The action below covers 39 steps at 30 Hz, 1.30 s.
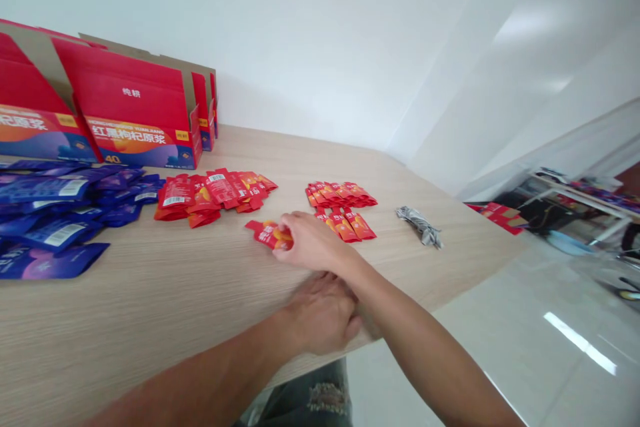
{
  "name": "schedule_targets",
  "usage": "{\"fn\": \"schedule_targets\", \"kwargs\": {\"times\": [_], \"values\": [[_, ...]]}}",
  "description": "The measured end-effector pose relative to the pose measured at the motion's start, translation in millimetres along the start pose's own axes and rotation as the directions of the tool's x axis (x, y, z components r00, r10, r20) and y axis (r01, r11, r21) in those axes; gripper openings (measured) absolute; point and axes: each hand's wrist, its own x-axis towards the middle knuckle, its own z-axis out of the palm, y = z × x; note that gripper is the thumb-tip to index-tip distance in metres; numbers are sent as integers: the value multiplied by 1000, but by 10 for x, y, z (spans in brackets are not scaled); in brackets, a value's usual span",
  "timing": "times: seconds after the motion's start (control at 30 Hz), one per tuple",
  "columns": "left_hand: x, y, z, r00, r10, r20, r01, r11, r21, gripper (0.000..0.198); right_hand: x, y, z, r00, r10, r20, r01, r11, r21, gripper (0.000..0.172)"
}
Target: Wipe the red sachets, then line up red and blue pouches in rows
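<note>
My right hand (pixel 311 242) is closed, thumb and fingers pinching the right end of a red and orange sachet (pixel 266 233) just over the table. Below and partly behind the right wrist, my left hand (pixel 325 313) rests at the table's front edge. Its fingers are mostly hidden and slightly blurred. Just beyond the right hand lies a neat row of red sachets (pixel 356 225), overlapping side by side. Another overlapping row (pixel 341 194) is behind it. To the left, a looser pile of red sachets (pixel 210 195) spreads over the wood.
Dark blue sachets (pixel 65 213) are heaped at the left. Open red cartons (pixel 135 107) stand behind them near the white wall. A crumpled silver-grey striped wrapper (pixel 419 225) lies on the right of the table (pixel 200 307). Beyond its right edge are the shiny floor and a cluttered shelf (pixel 585 193).
</note>
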Motion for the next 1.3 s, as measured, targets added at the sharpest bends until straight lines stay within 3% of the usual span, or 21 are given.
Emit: {"fn": "schedule_targets", "kwargs": {"times": [0.1,0.17,0.23,0.3,0.4,0.67,1.0,1.3], "values": [[9,11,-12,1000,-13,5,13,998,60,50,-199,625,-254,964,220,-149,-219,975,21,16],[13,10,-17,1000,7,-6,-7,996,88,50,-356,1132,-387,881,426,-205,-439,898,-20,21],[20,5,-15,1000,21,-7,-20,995,101,49,-516,1602,-440,769,595,-232,-626,776,-85,23],[31,1,-12,1000,20,-6,-19,994,109,48,-648,1961,-399,682,700,-211,-728,678,-103,22],[45,0,-12,1000,23,-10,-22,994,110,46,-748,2255,-220,646,740,-188,-763,635,-120,26],[25,-10,-14,1000,0,-5,0,997,73,48,-766,2385,97,651,728,-216,-754,654,-66,32],[33,1,-31,1000,-19,21,18,998,66,48,-873,2383,170,680,687,-256,-700,712,54,24],[32,8,-10,1000,-2,-6,2,996,86,47,-884,2348,128,670,691,-273,-703,708,68,26]]}}
